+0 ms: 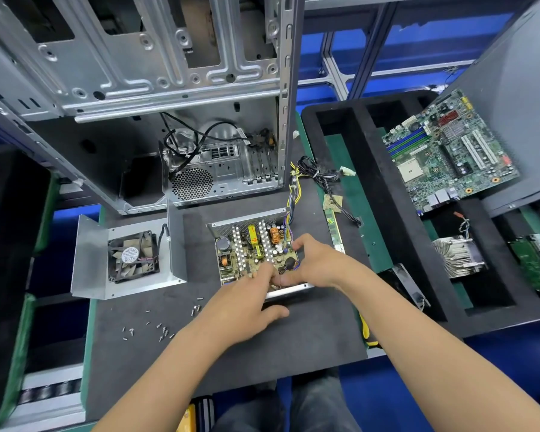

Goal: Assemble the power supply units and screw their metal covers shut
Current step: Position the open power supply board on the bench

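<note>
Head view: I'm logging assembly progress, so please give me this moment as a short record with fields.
unit: open silver metal power supply case with its green circuit board exposed
left hand: on the case's near edge
right hand: fingers on the board's near right corner
cover: bent silver metal cover with black fan, lying apart to the left
screws: small loose silver screws on the black mat

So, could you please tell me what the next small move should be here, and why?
Probably finish seating the circuit board in its open metal base. Both hands are at its near edge, and the board looks slightly askew. The fan cover lies apart to the left and the loose screws lie unused on the mat, so closing likely comes later.
</note>
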Available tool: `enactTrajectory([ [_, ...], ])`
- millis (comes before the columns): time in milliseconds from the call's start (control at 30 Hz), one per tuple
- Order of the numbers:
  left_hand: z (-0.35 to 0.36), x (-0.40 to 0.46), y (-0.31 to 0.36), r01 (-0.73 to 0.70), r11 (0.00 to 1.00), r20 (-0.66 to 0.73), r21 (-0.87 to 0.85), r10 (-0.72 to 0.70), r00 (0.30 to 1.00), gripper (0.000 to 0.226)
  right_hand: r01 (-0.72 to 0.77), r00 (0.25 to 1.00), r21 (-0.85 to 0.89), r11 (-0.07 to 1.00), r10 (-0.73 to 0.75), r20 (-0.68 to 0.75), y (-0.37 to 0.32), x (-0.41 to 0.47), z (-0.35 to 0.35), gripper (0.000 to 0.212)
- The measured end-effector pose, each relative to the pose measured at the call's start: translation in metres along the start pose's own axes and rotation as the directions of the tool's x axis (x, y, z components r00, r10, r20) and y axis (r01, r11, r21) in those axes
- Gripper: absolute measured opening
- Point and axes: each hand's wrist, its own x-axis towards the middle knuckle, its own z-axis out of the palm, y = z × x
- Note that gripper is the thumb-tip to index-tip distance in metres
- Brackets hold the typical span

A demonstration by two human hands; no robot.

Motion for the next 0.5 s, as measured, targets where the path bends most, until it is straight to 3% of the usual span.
enactTrajectory([
  [333,0.004,0.006,0.001,0.007,0.997,-0.001,0.080,-0.007,1.000,0.031,0.017,0.994,-0.127,0.992,-0.002,0.113,-0.012,-0.009,-0.015,0.082],
  [500,0.002,0.009,0.002,-0.005,0.996,0.037,0.084,0.002,0.999,0.026,0.054,0.991,-0.292,0.955,-0.014,0.137,-0.022,-0.011,-0.015,0.080],
])
